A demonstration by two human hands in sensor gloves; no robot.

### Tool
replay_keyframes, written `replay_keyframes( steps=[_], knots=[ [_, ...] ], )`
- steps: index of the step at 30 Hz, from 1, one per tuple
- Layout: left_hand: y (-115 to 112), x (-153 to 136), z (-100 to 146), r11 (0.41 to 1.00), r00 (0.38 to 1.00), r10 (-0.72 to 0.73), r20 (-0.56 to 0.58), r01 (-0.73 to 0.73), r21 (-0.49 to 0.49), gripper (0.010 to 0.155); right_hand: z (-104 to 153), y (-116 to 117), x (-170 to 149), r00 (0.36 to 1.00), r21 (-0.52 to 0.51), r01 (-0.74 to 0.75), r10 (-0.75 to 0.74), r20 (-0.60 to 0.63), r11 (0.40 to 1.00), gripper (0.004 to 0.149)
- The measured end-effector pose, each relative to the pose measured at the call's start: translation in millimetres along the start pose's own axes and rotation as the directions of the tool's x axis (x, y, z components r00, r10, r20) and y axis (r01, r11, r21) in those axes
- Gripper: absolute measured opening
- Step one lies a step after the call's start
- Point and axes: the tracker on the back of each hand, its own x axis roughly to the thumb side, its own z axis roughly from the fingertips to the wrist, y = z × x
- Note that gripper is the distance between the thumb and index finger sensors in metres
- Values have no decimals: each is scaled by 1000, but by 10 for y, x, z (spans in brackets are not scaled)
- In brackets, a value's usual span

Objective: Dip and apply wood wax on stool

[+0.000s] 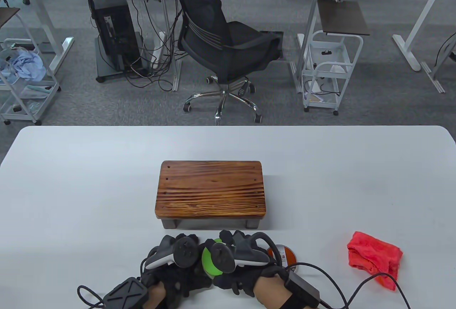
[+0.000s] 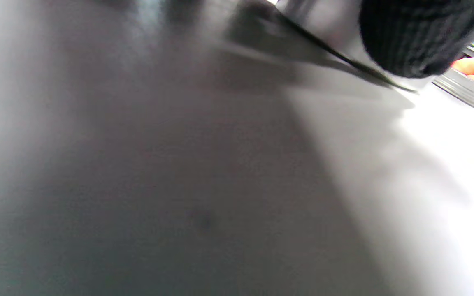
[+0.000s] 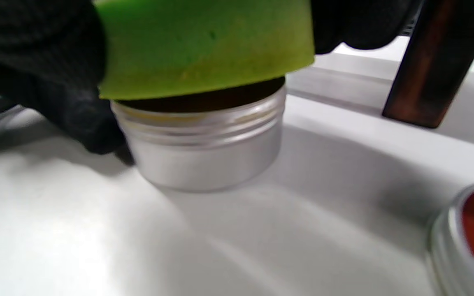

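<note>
The wooden stool [image 1: 211, 189] stands mid-table; one of its legs [image 3: 430, 61] shows in the right wrist view. Just in front of it, my right hand [image 1: 228, 239] grips a green sponge [image 1: 210, 262] and presses it onto the open silver wax tin [image 3: 204, 152]. The sponge [image 3: 204, 45] covers the tin's mouth. My left hand [image 1: 190, 243] sits against the sponge's left side, and black gloved fingers [image 3: 76, 111] curl against the tin's left wall. In the table view the tin is hidden under the sponge and hands. The left wrist view is blurred, with one gloved fingertip [image 2: 410, 37] showing.
The tin's lid [image 1: 284, 254], orange-labelled, lies just right of my right hand and shows again as the lid [image 3: 467, 238]. A crumpled red cloth [image 1: 374, 257] lies further right. Glove cables trail along the table's near edge [image 1: 335, 284].
</note>
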Motion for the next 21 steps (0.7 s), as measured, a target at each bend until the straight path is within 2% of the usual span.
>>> replay_keyframes(
  steps=[11, 15, 17, 19, 21],
  knots=[
    [17, -13, 30, 1000, 1000, 12, -3, -12, 24, 84, 69, -37, -157, 985, -13, 175, -174, 18, 985, 97],
    [102, -49, 145, 995, 1000, 8, -11, -7, 103, 93, 207, -284, -304, 975, -76, 223, -222, 23, 972, 101],
    [208, -29, 253, 988, 1000, 26, 17, -28, 149, 103, 264, -431, -415, 973, -115, 232, -232, 12, 966, 101],
    [359, 10, 391, 976, 996, 57, 67, -70, 206, 107, 305, -598, -569, 967, -156, 248, -253, -13, 956, 101],
    [553, 33, 548, 938, 991, 77, 107, -108, 329, 106, 309, -736, -730, 962, -186, 255, -268, -46, 949, 101]
  ],
)
